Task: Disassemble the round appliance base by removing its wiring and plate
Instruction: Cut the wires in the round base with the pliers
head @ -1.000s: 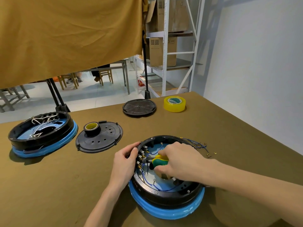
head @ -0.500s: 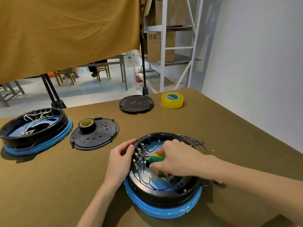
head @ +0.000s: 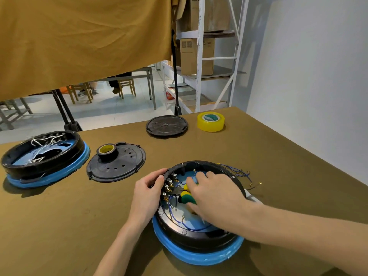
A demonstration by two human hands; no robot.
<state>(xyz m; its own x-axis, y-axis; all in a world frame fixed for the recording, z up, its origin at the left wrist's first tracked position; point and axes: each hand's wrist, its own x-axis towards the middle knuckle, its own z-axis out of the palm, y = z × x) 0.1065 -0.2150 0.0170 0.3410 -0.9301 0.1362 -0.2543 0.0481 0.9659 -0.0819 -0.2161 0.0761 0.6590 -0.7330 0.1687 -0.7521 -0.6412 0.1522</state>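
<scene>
- Resting near the table's front edge: round appliance base, black on blue ring, blue wiring inside.
- Left hand: fingers curled over the base's left rim.
- Right hand: fingers wrapped around green-yellow pliers inside the base.
- Loose black plate lies just left.

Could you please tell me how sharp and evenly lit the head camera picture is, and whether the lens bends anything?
Head view: soft even light, faint shadows under the round base and second base; right hand slightly motion-blurred over the yellow-green pliers, left hand sharper; wide-angle lens leans the shelf uprights; no glare on the tape roll.
</scene>
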